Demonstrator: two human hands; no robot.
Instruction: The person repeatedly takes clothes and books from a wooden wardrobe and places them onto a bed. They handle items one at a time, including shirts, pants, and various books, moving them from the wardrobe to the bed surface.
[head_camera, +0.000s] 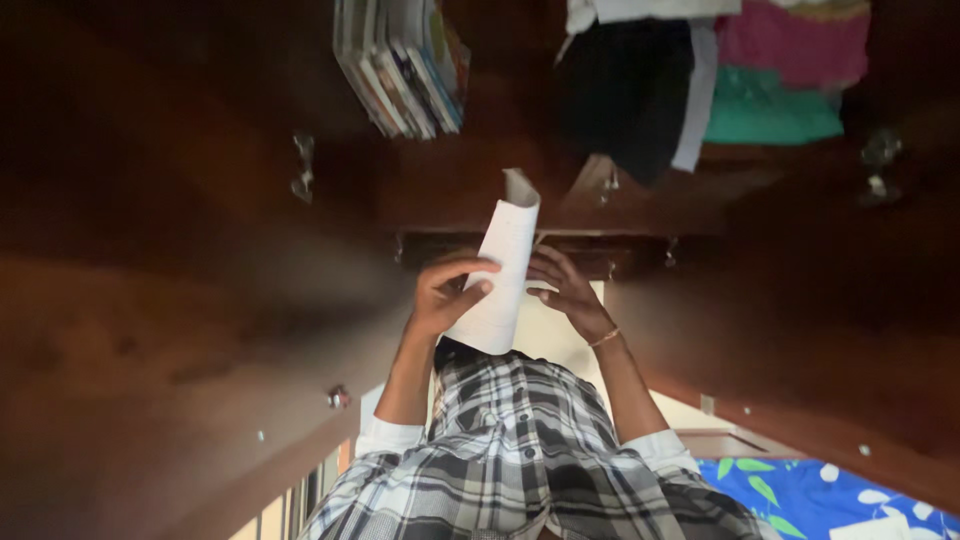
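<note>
A white sheet of paper (503, 268), curled into a loose roll at its upper end, is held up in the middle of the view. My left hand (443, 293) grips its left edge, with the thumb across the front. My right hand (566, 288) holds the right edge and has a thin bracelet on the wrist. Both forearms rise from white cuffs at the bottom. A black-and-white plaid shirt (520, 460) shows between them, below the paper.
Dark brown wooden wardrobe panels (150, 300) fill the left and right sides. Above are a leaning row of books (400, 65) and stacked clothes in black, pink and green (770, 80). A blue cloth with a green leaf print (800, 490) lies at bottom right.
</note>
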